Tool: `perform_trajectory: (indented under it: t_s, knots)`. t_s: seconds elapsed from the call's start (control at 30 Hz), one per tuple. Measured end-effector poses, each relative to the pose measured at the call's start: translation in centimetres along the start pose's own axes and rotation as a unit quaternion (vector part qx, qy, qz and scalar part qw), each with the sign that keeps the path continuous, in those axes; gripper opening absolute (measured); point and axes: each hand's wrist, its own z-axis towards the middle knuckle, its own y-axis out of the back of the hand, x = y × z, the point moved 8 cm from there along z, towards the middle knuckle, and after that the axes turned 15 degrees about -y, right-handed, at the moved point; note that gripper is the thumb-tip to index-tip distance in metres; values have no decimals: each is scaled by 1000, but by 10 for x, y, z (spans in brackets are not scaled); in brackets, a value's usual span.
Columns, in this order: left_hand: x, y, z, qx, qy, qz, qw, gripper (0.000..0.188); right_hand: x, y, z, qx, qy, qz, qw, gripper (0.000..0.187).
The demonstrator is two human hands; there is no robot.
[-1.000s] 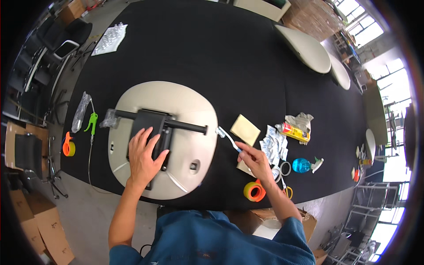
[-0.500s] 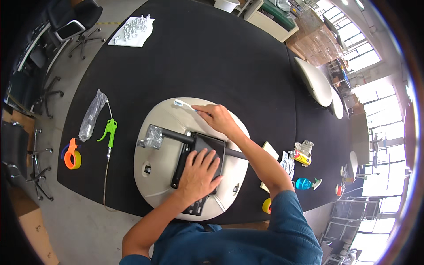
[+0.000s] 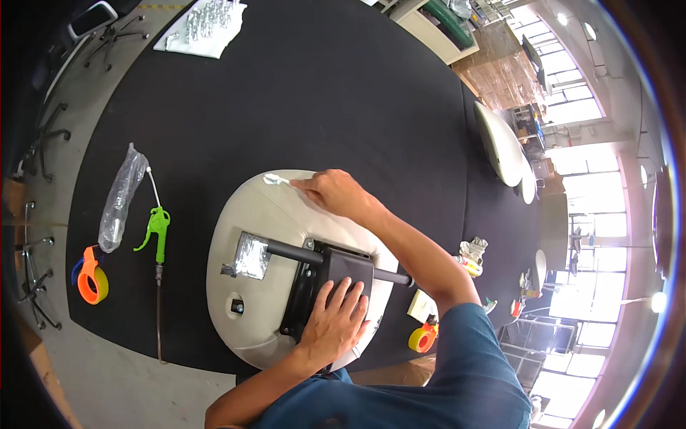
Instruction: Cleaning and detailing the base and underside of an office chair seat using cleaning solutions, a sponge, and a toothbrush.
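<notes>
A pale beige padded seat [image 3: 232,204] lies on the black table with its underside up. Bolted across it is a black metal seat mechanism [image 3: 344,263], whose bar ends in a piece wrapped in silvery film [image 3: 252,255]. My left hand [image 3: 332,320] rests flat on the mechanism, fingers spread. Pinched in my right hand [image 3: 336,191] is a white toothbrush [image 3: 276,180]. Its bristle end is at the seat's far rim, and the fingers hide most of its handle.
Left of the seat lie a green air blow gun [image 3: 158,232] on a hose, a clear plastic-wrapped item [image 3: 123,200] and an orange tape dispenser [image 3: 89,277]. Another tape dispenser [image 3: 423,337] is at right. Metal parts sit on a white sheet [image 3: 204,39] far left; pale padded panels [image 3: 498,143] stand far right.
The whole view has shifted, so table items appear lower and farther left. The toothbrush in my right hand is nearer the seat's far rim. My left hand stays on the mechanism.
</notes>
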Motion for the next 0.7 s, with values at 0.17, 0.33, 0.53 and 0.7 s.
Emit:
perform_trajectory:
  t_s: [0.17, 0.33, 0.53, 0.7]
  knots:
    - [7, 2, -5, -4, 15, -21, 1000, 45, 15, 10, -15, 69, -17, -64, 995, 40]
    - [5, 1, 2, -2, 16, -38, 999, 44, 18, 4, 2, -2, 7, -33, 999, 42]
    - [7, 2, 0, -3, 23, -33, 999, 44, 9, 10, -15, 69, 1, -81, 994, 42]
    - [5, 2, 1, -7, 20, -45, 999, 43, -1, -7, 1, 8, -9, -22, 1000, 37]
